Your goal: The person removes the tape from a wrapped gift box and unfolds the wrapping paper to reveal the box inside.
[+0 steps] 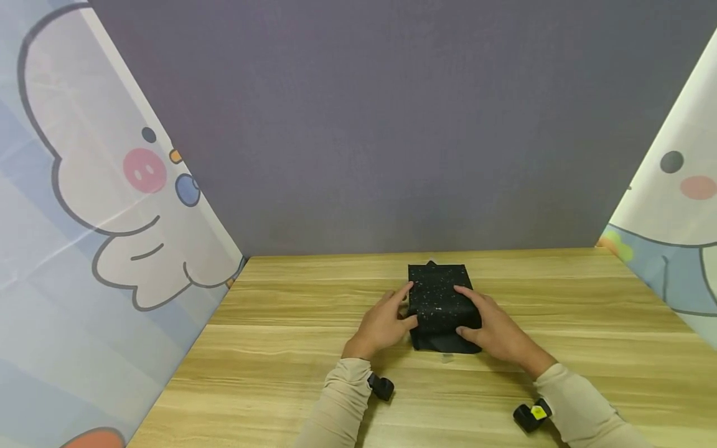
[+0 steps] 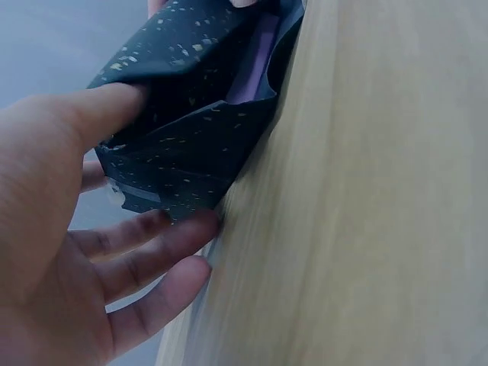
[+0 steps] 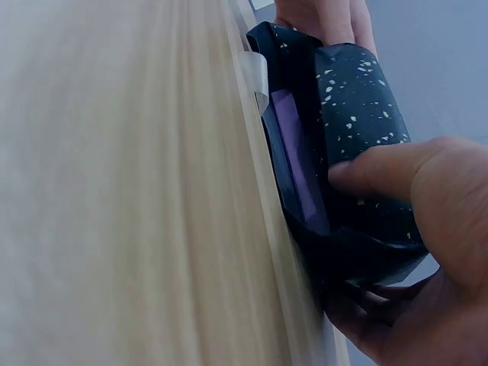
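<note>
Black wrapping paper (image 1: 439,292) with pale speckles lies folded on the table, its top layer bulging into a rounded flap. Inside the gap at its near side a flat purple item (image 3: 299,160) shows, most of it covered by the paper. At the left side, my left hand (image 1: 383,323) holds the paper, its thumb tucked at the flap's edge and its lower fingers spread by the package's end. My right hand (image 1: 495,326) grips the other side, thumb on the flap's edge and index finger along the top. A strip of clear tape (image 3: 258,76) sticks out at the near edge.
The package rests on a light wood-grain table (image 1: 269,373). A grey panel (image 1: 358,124) stands along the back edge, and cartoon-printed sheets (image 1: 101,205) flank the table on both sides. Each wrist wears a small black camera (image 1: 382,387).
</note>
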The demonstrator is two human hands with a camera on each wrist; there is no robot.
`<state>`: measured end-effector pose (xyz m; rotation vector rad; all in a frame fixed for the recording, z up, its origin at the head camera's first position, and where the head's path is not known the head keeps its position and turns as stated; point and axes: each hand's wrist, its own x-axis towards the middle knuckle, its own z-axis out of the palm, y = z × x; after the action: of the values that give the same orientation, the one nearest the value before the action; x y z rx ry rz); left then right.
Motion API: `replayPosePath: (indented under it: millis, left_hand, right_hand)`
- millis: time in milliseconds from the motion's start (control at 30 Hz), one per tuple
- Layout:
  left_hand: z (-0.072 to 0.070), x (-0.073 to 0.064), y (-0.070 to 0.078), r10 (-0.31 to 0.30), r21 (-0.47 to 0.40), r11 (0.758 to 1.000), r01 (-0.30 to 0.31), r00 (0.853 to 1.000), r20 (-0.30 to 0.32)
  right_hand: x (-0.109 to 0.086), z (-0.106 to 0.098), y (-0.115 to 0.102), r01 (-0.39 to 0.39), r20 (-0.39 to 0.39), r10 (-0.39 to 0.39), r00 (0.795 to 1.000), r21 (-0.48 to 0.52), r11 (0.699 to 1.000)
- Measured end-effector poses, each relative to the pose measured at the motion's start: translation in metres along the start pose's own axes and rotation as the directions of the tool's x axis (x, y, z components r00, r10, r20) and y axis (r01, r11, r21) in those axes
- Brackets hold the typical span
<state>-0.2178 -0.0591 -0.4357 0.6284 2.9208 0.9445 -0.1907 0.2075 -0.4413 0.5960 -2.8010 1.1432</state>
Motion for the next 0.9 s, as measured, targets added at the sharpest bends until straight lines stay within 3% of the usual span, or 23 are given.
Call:
replayPosePath:
  millis: [233,367,600,900]
  left_hand:
    - [0.002,0.000,0.000,0.049,-0.015,0.999,-0.050,0.996,-0.074]
    - [0.004,0.000,0.003,0.044,-0.031,0.998,-0.048,0.994,-0.103]
    - [0.004,-0.002,0.007,0.031,-0.020,0.999,-0.034,0.992,-0.125]
    - [0.004,-0.001,0.008,0.083,0.044,0.996,-0.077,0.988,-0.133]
  right_hand:
    - [0.000,0.001,-0.003,-0.022,-0.005,0.022,1.000,0.008,1.000]
    - [-0.001,0.002,-0.004,-0.028,-0.015,0.028,0.999,0.003,1.000]
    - [-0.002,0.002,-0.003,-0.022,-0.050,0.021,0.999,-0.029,0.999]
    - [-0.002,-0.010,-0.001,-0.028,-0.086,0.026,0.996,-0.031,0.999]
